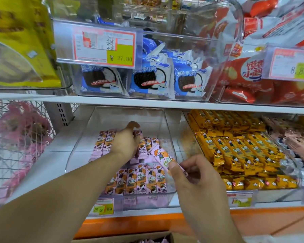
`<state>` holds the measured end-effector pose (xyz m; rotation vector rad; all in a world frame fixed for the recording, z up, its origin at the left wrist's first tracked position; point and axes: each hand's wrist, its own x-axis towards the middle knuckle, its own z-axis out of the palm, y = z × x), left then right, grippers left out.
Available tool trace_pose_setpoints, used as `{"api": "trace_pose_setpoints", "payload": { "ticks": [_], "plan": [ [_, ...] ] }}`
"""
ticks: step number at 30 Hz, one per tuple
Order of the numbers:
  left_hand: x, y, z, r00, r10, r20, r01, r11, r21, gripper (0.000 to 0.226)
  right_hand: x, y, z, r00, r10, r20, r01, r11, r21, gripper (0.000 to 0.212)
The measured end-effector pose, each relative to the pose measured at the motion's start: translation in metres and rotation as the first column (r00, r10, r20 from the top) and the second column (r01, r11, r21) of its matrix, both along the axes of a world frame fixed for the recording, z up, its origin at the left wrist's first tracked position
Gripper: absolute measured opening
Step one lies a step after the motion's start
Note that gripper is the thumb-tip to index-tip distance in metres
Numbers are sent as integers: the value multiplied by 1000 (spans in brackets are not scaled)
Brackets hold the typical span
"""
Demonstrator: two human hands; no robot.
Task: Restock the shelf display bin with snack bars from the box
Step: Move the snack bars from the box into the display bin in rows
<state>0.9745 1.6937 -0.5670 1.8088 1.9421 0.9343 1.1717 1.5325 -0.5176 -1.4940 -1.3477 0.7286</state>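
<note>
A clear plastic display bin (167,123) on the lower shelf holds pink snack bars (142,181) in rows. My left hand (125,140) reaches deep into the bin and rests on the back row of bars, fingers curled around a bar there. My right hand (195,174) is at the bin's front right corner and pinches one pink snack bar (161,156), which tilts up and to the left over the pile. The cardboard box (165,238) shows at the bottom edge, with pink wrappers inside.
A bin of yellow snack bars (235,151) stands directly right. The shelf above carries a bin of blue cookie packs (147,79) with a price tag (104,48), and red bags (244,76). A wire basket (16,137) with pink goods is on the left.
</note>
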Motion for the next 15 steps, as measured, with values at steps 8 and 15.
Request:
{"api": "trace_pose_setpoints", "payload": {
  "ticks": [8,15],
  "plan": [
    [-7,-13,15,963,-267,-33,241,911,-333,101,3,1,2,1000,-9,-24,9,999,-36,24],
    [-5,-22,26,872,-389,-297,270,889,-370,80,3,0,3,999,-22,-37,20,999,-41,23]
  ]
}}
